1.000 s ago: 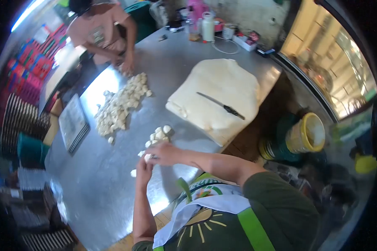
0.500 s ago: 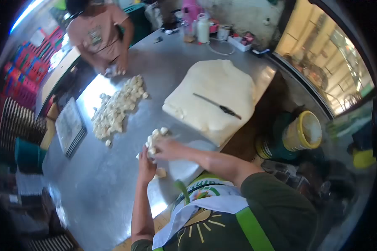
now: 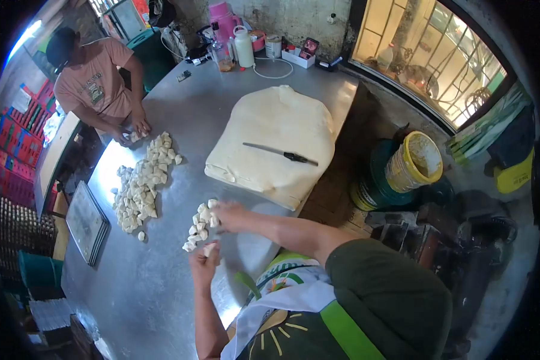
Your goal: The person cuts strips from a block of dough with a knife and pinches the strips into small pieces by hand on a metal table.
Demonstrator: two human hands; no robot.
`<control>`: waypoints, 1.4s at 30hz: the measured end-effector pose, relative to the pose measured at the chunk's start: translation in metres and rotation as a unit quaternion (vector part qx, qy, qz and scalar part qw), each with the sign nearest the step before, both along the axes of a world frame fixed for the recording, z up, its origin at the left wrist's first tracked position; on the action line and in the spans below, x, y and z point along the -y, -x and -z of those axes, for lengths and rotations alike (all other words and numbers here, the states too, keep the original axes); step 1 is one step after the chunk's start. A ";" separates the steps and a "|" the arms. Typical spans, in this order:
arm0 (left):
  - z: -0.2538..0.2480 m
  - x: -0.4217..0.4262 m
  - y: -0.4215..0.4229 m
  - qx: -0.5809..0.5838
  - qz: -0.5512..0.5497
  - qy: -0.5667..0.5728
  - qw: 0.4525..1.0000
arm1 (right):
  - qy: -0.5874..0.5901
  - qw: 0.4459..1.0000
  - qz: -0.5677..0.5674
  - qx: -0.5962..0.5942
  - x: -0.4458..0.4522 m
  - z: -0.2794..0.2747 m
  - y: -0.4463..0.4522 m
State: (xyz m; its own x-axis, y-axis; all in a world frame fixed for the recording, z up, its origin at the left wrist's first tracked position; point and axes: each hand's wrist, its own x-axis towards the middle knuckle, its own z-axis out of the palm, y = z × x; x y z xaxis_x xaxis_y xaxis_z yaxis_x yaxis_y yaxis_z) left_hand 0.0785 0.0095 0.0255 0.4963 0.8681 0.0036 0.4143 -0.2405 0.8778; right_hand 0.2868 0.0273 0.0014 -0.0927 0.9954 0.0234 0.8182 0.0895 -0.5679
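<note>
My left hand (image 3: 203, 268) is closed on a pale dough piece (image 3: 209, 249) at the lower end of a small cluster of dough pieces (image 3: 199, 223). My right hand (image 3: 231, 216), smeared by motion, is at the cluster's upper right side; its fingertips are too blurred to read. Behind my hands, a large folded slab of dough (image 3: 273, 129) lies on the metal table (image 3: 144, 288), with a dark-handled knife (image 3: 280, 153) flat on top. A bigger heap of dough pieces (image 3: 139, 192) lies to the left.
Across the table a co-worker (image 3: 99, 87) has both hands near the heap's far end. Stacked metal trays (image 3: 87, 222) lie at the left edge. Bottles (image 3: 243, 48) and a white box (image 3: 298, 58) stand at the back. Buckets (image 3: 415, 161) are on the right.
The camera view has shifted. My hands, together a second ago, are now apart, the right at the small cluster's upper side. That cluster looks larger than a second ago.
</note>
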 end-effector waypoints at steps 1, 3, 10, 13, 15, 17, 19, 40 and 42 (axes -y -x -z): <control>-0.001 -0.004 -0.003 0.059 -0.039 0.086 0.994 | -0.080 0.996 -0.003 0.043 -0.001 -0.005 -0.004; 0.004 0.003 -0.010 0.049 -0.077 -0.034 0.995 | -0.055 0.996 -0.058 -0.051 0.009 -0.011 0.013; 0.037 -0.025 0.004 0.056 -0.044 -0.038 0.997 | -0.038 0.956 -0.167 -0.239 0.009 -0.041 0.030; 0.030 -0.016 -0.013 -0.143 -0.064 -0.011 0.988 | -0.006 0.977 -0.073 -0.199 0.008 -0.051 0.019; 0.014 -0.006 -0.012 -0.088 -0.030 -0.011 0.996 | 0.088 0.988 -0.033 -0.123 -0.007 -0.054 0.006; -0.004 0.005 -0.008 0.024 0.043 -0.005 0.999 | 0.137 0.987 -0.004 -0.083 -0.005 -0.043 0.004; 0.000 -0.006 -0.008 0.064 -0.008 -0.041 0.997 | -0.103 0.988 -0.031 -0.110 -0.003 -0.024 0.003; 0.010 -0.004 0.006 0.098 -0.076 -0.061 0.990 | -0.124 0.985 -0.083 -0.086 -0.005 -0.004 0.014; 0.004 -0.016 -0.003 0.114 -0.099 -0.104 0.983 | -0.114 0.976 -0.139 -0.121 -0.002 -0.018 0.020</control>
